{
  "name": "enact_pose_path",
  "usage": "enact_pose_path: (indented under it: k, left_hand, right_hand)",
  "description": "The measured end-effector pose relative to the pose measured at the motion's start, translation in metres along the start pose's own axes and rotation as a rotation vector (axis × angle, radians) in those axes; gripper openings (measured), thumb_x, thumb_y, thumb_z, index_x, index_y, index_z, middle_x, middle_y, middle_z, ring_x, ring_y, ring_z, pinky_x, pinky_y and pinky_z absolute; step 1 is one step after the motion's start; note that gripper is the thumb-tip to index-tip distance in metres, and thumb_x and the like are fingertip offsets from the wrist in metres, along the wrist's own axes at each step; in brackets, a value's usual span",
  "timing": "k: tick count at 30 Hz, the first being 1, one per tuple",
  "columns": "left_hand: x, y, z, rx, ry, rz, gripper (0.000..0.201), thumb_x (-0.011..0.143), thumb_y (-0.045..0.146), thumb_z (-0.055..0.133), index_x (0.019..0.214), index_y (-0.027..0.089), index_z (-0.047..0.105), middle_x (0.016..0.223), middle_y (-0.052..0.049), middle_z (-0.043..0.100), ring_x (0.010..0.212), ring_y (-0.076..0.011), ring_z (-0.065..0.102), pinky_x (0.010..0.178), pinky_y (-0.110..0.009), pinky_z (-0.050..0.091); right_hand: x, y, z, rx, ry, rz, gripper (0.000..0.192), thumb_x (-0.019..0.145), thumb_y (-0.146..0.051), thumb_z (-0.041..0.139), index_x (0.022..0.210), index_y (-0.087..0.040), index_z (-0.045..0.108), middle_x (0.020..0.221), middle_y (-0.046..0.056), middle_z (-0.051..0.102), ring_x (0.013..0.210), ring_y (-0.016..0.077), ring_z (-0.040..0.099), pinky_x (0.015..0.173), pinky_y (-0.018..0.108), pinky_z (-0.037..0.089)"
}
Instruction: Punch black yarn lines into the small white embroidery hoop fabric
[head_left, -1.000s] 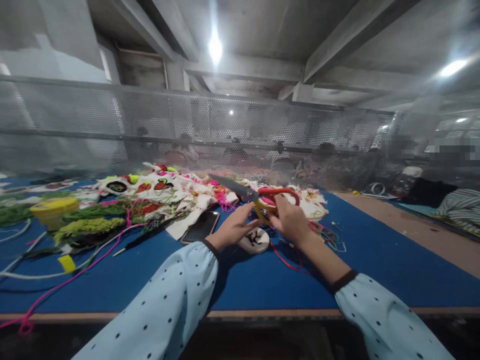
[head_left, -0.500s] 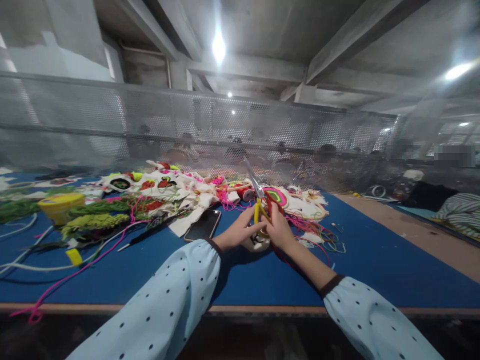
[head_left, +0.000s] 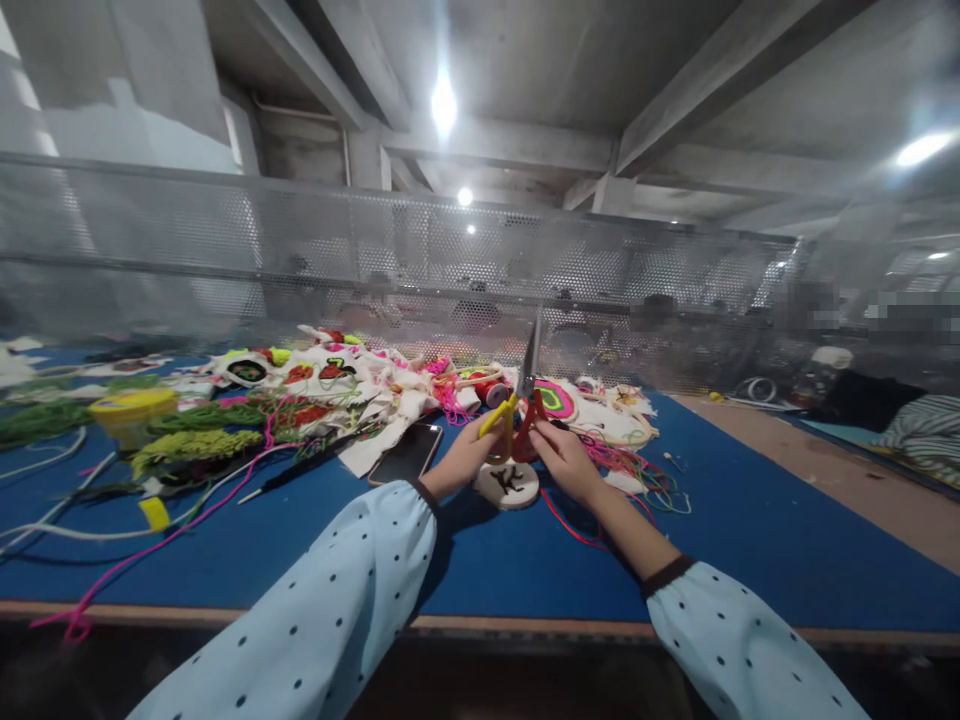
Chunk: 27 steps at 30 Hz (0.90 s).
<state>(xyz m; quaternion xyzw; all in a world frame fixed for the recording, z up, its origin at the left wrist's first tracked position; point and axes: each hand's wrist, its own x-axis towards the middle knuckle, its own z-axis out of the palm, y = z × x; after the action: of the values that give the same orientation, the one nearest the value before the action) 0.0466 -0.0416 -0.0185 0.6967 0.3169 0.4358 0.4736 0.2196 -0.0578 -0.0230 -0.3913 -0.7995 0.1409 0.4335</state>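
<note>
Both hands meet at centre of a blue tabletop (head_left: 750,540), sleeves pale blue with dark dots. Left hand (head_left: 466,455) and right hand (head_left: 564,460) share 1 pair of scissors (head_left: 523,400), blades shut and pointing up toward 12 o'clock; left grip clamped on the yellow handle loop, right grip clamped on the red handle loop. Directly under the scissors, at 6 o'clock of them, a small round white patch (head_left: 510,484) with a dark embroidered mark lies flat on the tabletop, touching or just under both hands, can't tell which. Black phone (head_left: 405,453) lies at 9 o'clock of the left hand, just beside it. Pile of embroidered fabric pieces (head_left: 330,375) at 10 o'clock, more pieces (head_left: 600,410) at 1 o'clock of the right hand. Loose coloured threads (head_left: 645,475) at 3 o'clock of the right hand. Yellow tub (head_left: 135,412) far at 9 o'clock, green and yellow yarn bundles (head_left: 187,445) beside it. Perforated metal screen (head_left: 225,260) along the tabletop's far edge.
</note>
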Motion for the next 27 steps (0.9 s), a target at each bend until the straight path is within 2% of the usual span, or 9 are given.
enact_pose_path:
  k: [2, 4, 7, 10, 14, 18, 21, 23, 27]
  left_hand:
    - [0.001, 0.003, -0.006, 0.029, 0.049, 0.007, 0.045, 0.079, 0.039, 0.051, 0.116, 0.013, 0.053, 0.099, -0.009, 0.063, 0.082, -0.0179, 0.057, 0.073, -0.029, 0.044]
    - [0.001, 0.005, -0.01, 0.024, 0.039, -0.028, 0.042, 0.077, 0.035, 0.054, 0.114, 0.014, 0.055, 0.098, -0.008, 0.064, 0.082, -0.0173, 0.057, 0.073, -0.027, 0.044]
    - [-0.002, 0.008, -0.011, -0.144, -0.086, -0.169, 0.047, 0.078, 0.038, 0.054, 0.12, 0.017, 0.051, 0.096, -0.009, 0.064, 0.078, -0.0174, 0.059, 0.069, -0.028, 0.046]
    - [-0.006, 0.01, -0.008, -0.357, -0.212, -0.24, 0.055, 0.077, 0.037, 0.057, 0.128, 0.024, 0.043, 0.101, -0.008, 0.063, 0.082, -0.0179, 0.061, 0.072, -0.029, 0.047]
    - [-0.009, 0.008, -0.006, -0.418, -0.2, -0.235, 0.053, 0.076, 0.034, 0.058, 0.127, 0.026, 0.044, 0.105, -0.006, 0.062, 0.085, -0.017, 0.061, 0.077, -0.029, 0.046]
    - [-0.003, 0.007, -0.013, -0.313, -0.086, -0.179, 0.045, 0.081, 0.042, 0.048, 0.121, 0.021, 0.049, 0.097, -0.008, 0.063, 0.08, -0.0165, 0.06, 0.072, -0.028, 0.046]
    - [0.005, 0.013, -0.031, -0.049, 0.041, -0.12, 0.052, 0.084, 0.053, 0.033, 0.119, 0.019, 0.052, 0.09, -0.009, 0.064, 0.073, -0.017, 0.059, 0.062, -0.028, 0.045]
    - [0.007, 0.019, -0.05, 0.248, 0.237, -0.072, 0.058, 0.084, 0.058, 0.027, 0.119, 0.019, 0.052, 0.094, -0.011, 0.063, 0.078, -0.0195, 0.059, 0.063, -0.029, 0.044]
    - [0.002, 0.02, -0.095, 1.027, 0.691, -0.057, 0.064, 0.074, 0.064, 0.042, 0.124, 0.024, 0.049, 0.107, -0.013, 0.06, 0.101, -0.032, 0.052, 0.079, -0.039, 0.039]
  right_hand:
    - [-0.002, 0.0, -0.006, -0.131, -0.067, 0.009, 0.04, 0.091, -0.039, 0.031, 0.078, -0.018, 0.062, 0.072, 0.004, 0.066, 0.068, 0.0169, 0.061, 0.066, 0.026, 0.043]
    - [-0.004, 0.0, -0.009, -0.273, -0.084, -0.003, 0.041, 0.09, -0.038, 0.033, 0.068, -0.018, 0.06, 0.063, 0.003, 0.064, 0.059, 0.0149, 0.058, 0.059, 0.024, 0.038]
    - [-0.006, -0.003, -0.008, -0.386, -0.056, -0.044, 0.031, 0.089, -0.035, 0.037, 0.08, -0.019, 0.062, 0.067, 0.003, 0.064, 0.059, 0.0138, 0.056, 0.055, 0.022, 0.033]
    - [-0.006, -0.007, -0.004, -0.348, -0.061, -0.041, 0.029, 0.09, -0.034, 0.036, 0.088, -0.018, 0.06, 0.065, 0.001, 0.062, 0.056, 0.0128, 0.054, 0.053, 0.021, 0.031]
    - [-0.004, -0.007, -0.004, -0.315, -0.059, -0.045, 0.026, 0.089, -0.033, 0.038, 0.092, -0.019, 0.059, 0.069, 0.001, 0.063, 0.059, 0.013, 0.055, 0.056, 0.021, 0.033]
    - [-0.001, -0.004, -0.014, -0.289, 0.037, -0.062, 0.027, 0.089, -0.033, 0.038, 0.086, -0.019, 0.061, 0.077, 0.002, 0.064, 0.066, 0.0133, 0.056, 0.062, 0.022, 0.035]
    - [0.001, -0.002, -0.021, -0.294, 0.087, -0.029, 0.028, 0.088, -0.035, 0.039, 0.082, -0.019, 0.061, 0.072, 0.001, 0.063, 0.063, 0.0131, 0.055, 0.06, 0.022, 0.035]
    - [0.001, -0.001, -0.022, -0.308, 0.066, -0.015, 0.027, 0.088, -0.034, 0.04, 0.081, -0.019, 0.061, 0.071, 0.001, 0.063, 0.063, 0.013, 0.054, 0.059, 0.022, 0.034]
    - [0.001, -0.001, -0.017, -0.33, -0.002, -0.014, 0.025, 0.087, -0.031, 0.041, 0.079, -0.019, 0.061, 0.07, 0.001, 0.063, 0.064, 0.0131, 0.055, 0.06, 0.022, 0.033]
